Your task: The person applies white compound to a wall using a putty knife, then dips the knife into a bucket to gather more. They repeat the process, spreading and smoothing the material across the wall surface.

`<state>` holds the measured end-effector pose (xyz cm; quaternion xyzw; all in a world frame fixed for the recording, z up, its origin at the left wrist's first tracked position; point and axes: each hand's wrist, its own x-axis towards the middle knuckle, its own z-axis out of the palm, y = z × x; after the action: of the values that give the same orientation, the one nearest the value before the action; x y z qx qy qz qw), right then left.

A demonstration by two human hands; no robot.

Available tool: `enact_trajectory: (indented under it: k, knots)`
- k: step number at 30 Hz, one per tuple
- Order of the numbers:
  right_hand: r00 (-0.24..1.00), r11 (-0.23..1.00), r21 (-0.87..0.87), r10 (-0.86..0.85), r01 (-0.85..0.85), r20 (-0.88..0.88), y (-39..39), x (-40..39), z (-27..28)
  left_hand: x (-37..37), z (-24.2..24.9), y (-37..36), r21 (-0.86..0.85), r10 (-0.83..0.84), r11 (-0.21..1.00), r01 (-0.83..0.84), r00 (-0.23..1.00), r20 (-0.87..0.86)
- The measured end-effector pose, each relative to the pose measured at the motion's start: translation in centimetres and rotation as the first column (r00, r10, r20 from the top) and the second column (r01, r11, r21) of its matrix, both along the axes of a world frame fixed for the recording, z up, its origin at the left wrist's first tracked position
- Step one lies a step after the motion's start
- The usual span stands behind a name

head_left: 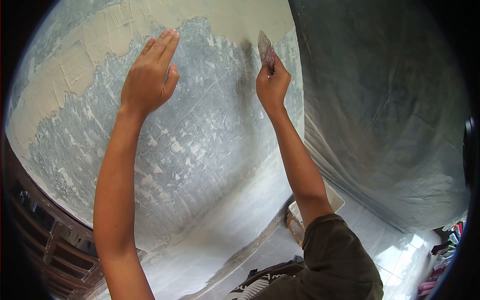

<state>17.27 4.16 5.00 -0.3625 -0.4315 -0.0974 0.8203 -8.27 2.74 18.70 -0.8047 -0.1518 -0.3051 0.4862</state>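
**Blade at upper centre-right, flat palm at upper left of centre, both at a half-coated wall**

Right hand: upper part of frame, right of centre. Thumb and fingers clamped on a scraper, its blade smeared and pointing up the frame, tip near the lower edge of a cream coating. Whether the blade touches the wall, cannot tell.

Left hand: upper left of centre. Holds nothing; fingers extended and mostly together, thumb standing apart from them. Palm side towards the wall, fingertips just below the coating; contact with the surface not clear.

Wall fills left and centre. Cream coating runs as a ragged band from left edge across the top; below it, mottled grey with pale flecks and scratches, fading to whitish towards lower centre.

Surroundings: dark translucent sheet hanging down the right side. Brown slatted woodwork at lower left. Pale container partly behind the right arm, lower right of centre. Grey tiled floor with bright light patches at lower right. Dark shirt sleeve at bottom, right of centre.
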Motion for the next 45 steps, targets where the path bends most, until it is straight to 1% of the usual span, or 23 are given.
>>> enact_trajectory:
  k: [1, 2, 3, 5, 9, 11, 12, 14, 18, 23, 25, 26, 27, 28, 29, 30, 31, 32, 33, 35, 39, 41, 45]
  knots:
    - [1.0, 1.0, -0.015, -0.014, 0.014, 0.011, -0.1, 0.0, -0.1, 0.0, 0.0, 0.0, -0.001, -0.001, 1.0, 0.001, 1.0, -0.002]
    - [0.989, 0.988, 0.1, -0.123, 0.115, 0.076, 1.6, 0.4, -0.6, 0.0, -0.1, -0.1, -0.001, 0.004, 1.0, -0.004, 1.0, 0.0]
    - [0.99, 0.989, 0.101, -0.119, 0.111, 0.078, 1.5, 0.3, -0.4, 0.1, -0.1, -0.1, 0.026, -0.001, 1.0, 0.001, 1.0, 0.004]
    - [0.963, 0.969, 0.112, -0.234, 0.22, 0.136, 1.4, 0.1, -0.1, 0.1, 0.0, -0.1, 0.053, -0.009, 0.999, 0.008, 1.0, 0.008]
    - [0.957, 0.97, 0.058, -0.241, 0.234, 0.162, 2.9, -0.5, 0.0, 0.1, -0.1, -0.1, 0.001, -0.004, 1.0, 0.004, 1.0, 0.001]
    - [0.88, 0.915, 0.113, -0.403, 0.387, 0.253, 3.9, -0.8, -0.1, 0.1, -0.1, -0.1, 0.007, 0.002, 1.0, -0.002, 1.0, -0.003]
    - [0.881, 0.915, 0.111, -0.403, 0.387, 0.249, 3.9, -1.3, -0.3, 0.0, -0.1, -0.1, 0.01, -0.004, 1.0, 0.004, 1.0, -0.003]
    - [0.875, 0.908, -0.04, -0.39, 0.418, 0.287, 3.8, -2.2, -0.8, 0.0, 0.0, 0.0, 0.014, -0.01, 1.0, 0.01, 1.0, -0.005]
    - [0.886, 0.905, -0.113, -0.364, 0.409, 0.288, 3.4, -3.5, -1.7, 0.0, 0.0, 0.0, 0.037, -0.021, 0.999, 0.022, 1.0, -0.017]
    - [0.928, 0.884, -0.343, -0.217, 0.318, 0.302, -0.7, -7.2, -1.9, 0.0, 0.1, -0.2, 0.051, -0.047, 0.998, 0.048, 0.999, -0.012]
    - [0.942, 0.917, -0.34, -0.094, 0.207, 0.321, -3.7, -9.1, -2.0, 0.0, 0.1, -0.2, -0.015, -0.049, 0.999, 0.048, 0.999, -0.015]
    - [0.933, 0.964, -0.216, -0.07, 0.153, 0.352, -4.9, -9.3, -2.1, 0.0, 0.1, -0.3, -0.009, -0.059, 0.998, 0.059, 0.998, -0.015]
    - [0.932, 0.965, -0.206, -0.08, 0.162, 0.354, -5.3, -8.7, -1.3, 0.0, 0.1, -0.2, -0.012, -0.059, 0.998, 0.059, 0.998, -0.013]
    - [0.956, 0.998, -0.063, 0.015, 0.004, 0.292, -5.7, -7.6, -0.5, -0.1, 0.2, -0.2, -0.015, -0.054, 0.998, 0.054, 0.998, -0.009]
    - [0.961, 0.984, 0.091, 0.126, -0.152, 0.246, -5.8, -6.4, 0.3, -0.2, 0.2, -0.2, -0.006, -0.053, 0.999, 0.053, 0.999, -0.006]
    - [0.983, 0.98, 0.185, 0.036, -0.07, 0.183, -5.3, -4.9, 1.2, -0.1, 0.1, -0.2, 0.008, -0.056, 0.998, 0.056, 0.998, -0.001]
    - [0.968, 0.968, 0.195, -0.188, 0.155, 0.166, -4.0, -3.0, 1.8, 0.0, 0.1, -0.3, 0.022, -0.057, 0.998, 0.056, 0.998, 0.004]
    - [0.941, 0.95, 0.178, -0.289, 0.258, 0.176, -2.9, -1.4, 2.0, 0.0, 0.0, -0.3, 0.023, -0.055, 0.998, 0.055, 0.998, 0.006]
    - [0.935, 0.948, 0.167, -0.3, 0.271, 0.189, -1.3, 0.1, 1.9, 0.0, 0.1, -0.4, 0.029, -0.052, 0.998, 0.051, 0.999, 0.014]
    - [0.868, 0.902, 0.111, -0.431, 0.417, 0.247, 0.0, 1.5, 1.5, 0.1, 0.0, -0.3, 0.015, -0.051, 0.999, 0.051, 0.999, 0.018]
    - [0.836, 0.87, 0.035, -0.483, 0.491, 0.261, 1.9, 1.4, 0.7, 0.2, 0.0, -0.3, 0.022, -0.033, 0.999, 0.033, 0.999, 0.007]
    - [0.843, 0.86, -0.097, -0.458, 0.5, 0.283, 2.3, 0.6, 0.7, 0.2, -0.1, -0.3, 0.027, -0.021, 0.999, 0.021, 1.0, 0.007]
    - [0.824, 0.844, -0.105, -0.475, 0.525, 0.308, 4.0, -0.6, 0.4, 0.2, -0.1, -0.3, 0.038, -0.007, 0.999, 0.007, 1.0, 0.0]
